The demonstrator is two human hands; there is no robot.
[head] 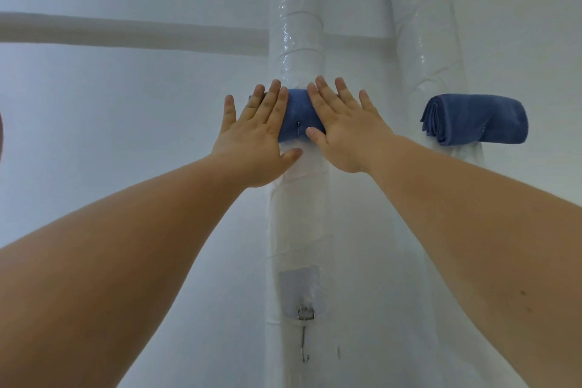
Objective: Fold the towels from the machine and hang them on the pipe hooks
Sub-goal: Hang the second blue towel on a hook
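Note:
A folded blue towel [299, 113] sits across the middle white wrapped pipe [297, 41], with a thin metal hook tip showing through its front. My left hand [256, 135] lies flat on the towel's left part, fingers spread. My right hand [341, 126] presses flat on its right part, thumb under the lower edge. Both palms rest on the towel without gripping it. A second folded blue towel [475, 119] hangs on the right pipe [422, 41], apart from my hands.
Lower on the middle pipe a grey adhesive patch [299, 290] carries a bare metal hook [305, 337]. A horizontal white pipe [126, 33] runs along the wall behind, from the left. The white wall fills the background.

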